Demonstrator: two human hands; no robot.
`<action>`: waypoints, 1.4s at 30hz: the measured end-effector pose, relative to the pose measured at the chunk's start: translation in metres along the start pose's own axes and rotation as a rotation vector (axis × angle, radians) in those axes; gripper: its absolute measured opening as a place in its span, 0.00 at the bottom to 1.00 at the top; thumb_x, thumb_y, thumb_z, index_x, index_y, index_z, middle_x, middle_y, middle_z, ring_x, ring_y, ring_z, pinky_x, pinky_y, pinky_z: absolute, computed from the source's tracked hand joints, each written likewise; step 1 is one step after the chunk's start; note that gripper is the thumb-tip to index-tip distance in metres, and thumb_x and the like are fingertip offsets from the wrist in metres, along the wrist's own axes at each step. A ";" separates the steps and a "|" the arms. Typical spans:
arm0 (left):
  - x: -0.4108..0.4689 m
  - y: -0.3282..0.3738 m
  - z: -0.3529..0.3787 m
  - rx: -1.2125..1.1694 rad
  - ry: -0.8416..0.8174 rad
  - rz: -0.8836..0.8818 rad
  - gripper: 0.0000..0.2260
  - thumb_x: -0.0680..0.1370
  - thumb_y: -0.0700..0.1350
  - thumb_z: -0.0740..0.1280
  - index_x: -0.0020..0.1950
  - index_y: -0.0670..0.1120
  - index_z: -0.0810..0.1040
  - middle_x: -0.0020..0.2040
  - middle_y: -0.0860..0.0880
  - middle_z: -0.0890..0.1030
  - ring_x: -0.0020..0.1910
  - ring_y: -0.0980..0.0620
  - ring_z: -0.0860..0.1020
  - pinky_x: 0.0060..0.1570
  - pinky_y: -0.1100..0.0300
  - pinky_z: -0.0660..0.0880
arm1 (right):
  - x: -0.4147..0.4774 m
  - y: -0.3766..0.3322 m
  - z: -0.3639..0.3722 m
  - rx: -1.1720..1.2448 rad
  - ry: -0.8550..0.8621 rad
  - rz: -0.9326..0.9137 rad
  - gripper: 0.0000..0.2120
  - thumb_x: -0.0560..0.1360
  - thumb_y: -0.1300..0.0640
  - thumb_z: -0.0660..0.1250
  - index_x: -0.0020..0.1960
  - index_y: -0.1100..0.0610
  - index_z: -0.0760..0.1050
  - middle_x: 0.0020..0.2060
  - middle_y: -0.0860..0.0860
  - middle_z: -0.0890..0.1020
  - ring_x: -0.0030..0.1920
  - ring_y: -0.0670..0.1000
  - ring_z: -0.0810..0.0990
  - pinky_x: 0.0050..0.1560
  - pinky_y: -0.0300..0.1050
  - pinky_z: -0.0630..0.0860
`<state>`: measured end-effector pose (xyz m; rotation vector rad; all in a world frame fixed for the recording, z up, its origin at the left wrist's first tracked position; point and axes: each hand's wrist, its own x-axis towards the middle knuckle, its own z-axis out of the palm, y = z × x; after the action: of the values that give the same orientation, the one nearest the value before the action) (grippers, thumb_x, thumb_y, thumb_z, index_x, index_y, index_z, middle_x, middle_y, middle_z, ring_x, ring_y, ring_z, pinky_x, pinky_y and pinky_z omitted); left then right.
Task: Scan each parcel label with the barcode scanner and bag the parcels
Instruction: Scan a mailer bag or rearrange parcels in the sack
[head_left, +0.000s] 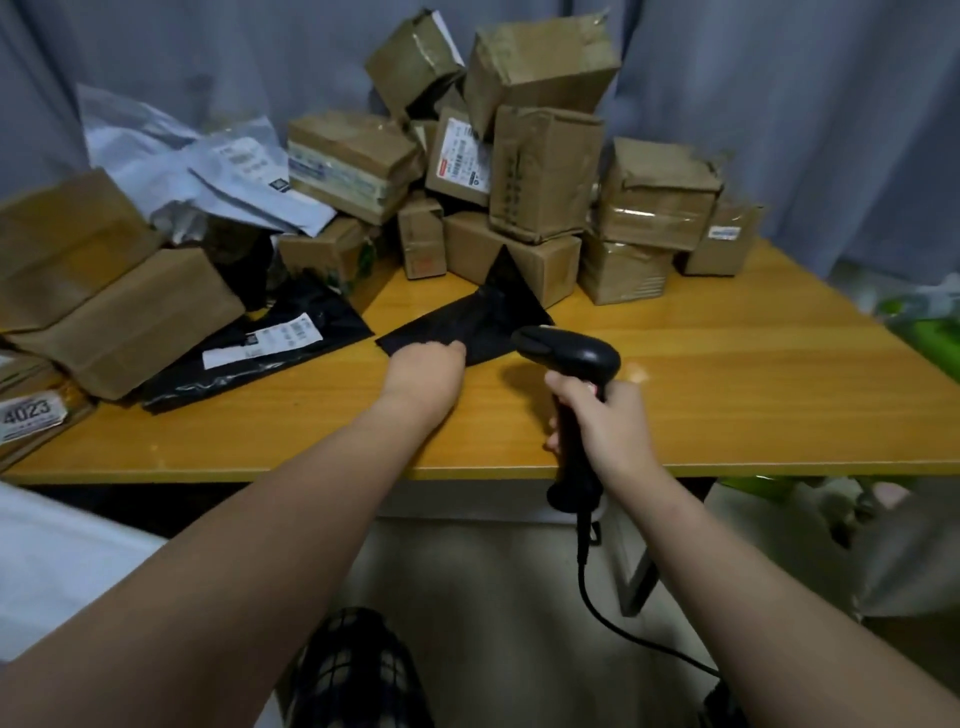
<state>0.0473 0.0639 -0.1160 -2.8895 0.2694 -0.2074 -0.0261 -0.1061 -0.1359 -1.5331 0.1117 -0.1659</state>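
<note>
My right hand grips the handle of a black corded barcode scanner, whose head points left toward a small black plastic parcel on the wooden table. My left hand holds the near left edge of that black parcel; one far corner of it stands up against a box. No label shows on its upper side. A second black plastic parcel with a white label lies to the left.
Several cardboard boxes are piled along the back of the table, with grey mailer bags and bigger boxes at the left. The scanner's cable hangs down in front of the table edge. A grey curtain hangs behind.
</note>
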 end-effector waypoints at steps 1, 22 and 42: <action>-0.008 0.002 0.002 0.007 0.013 0.010 0.15 0.80 0.35 0.54 0.67 0.43 0.67 0.57 0.42 0.77 0.54 0.42 0.77 0.42 0.54 0.69 | -0.002 0.000 -0.001 -0.014 -0.012 -0.014 0.12 0.77 0.57 0.68 0.37 0.61 0.75 0.27 0.56 0.75 0.25 0.51 0.76 0.32 0.45 0.77; -0.068 0.003 -0.060 -1.099 0.406 -0.238 0.05 0.83 0.41 0.58 0.49 0.43 0.73 0.43 0.48 0.75 0.43 0.50 0.72 0.41 0.58 0.65 | -0.063 -0.036 -0.052 0.211 0.020 -0.121 0.07 0.77 0.58 0.68 0.47 0.63 0.74 0.33 0.53 0.77 0.28 0.50 0.75 0.29 0.40 0.74; -0.037 0.057 -0.020 -0.687 0.131 0.027 0.08 0.80 0.42 0.65 0.55 0.43 0.82 0.57 0.46 0.78 0.54 0.48 0.75 0.47 0.63 0.64 | -0.035 -0.005 -0.054 0.031 0.009 0.096 0.08 0.78 0.56 0.68 0.56 0.57 0.76 0.44 0.54 0.80 0.40 0.50 0.81 0.38 0.42 0.79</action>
<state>-0.0014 0.0126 -0.1145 -3.5509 0.4836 -0.3595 -0.0703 -0.1534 -0.1341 -1.4927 0.1889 -0.0977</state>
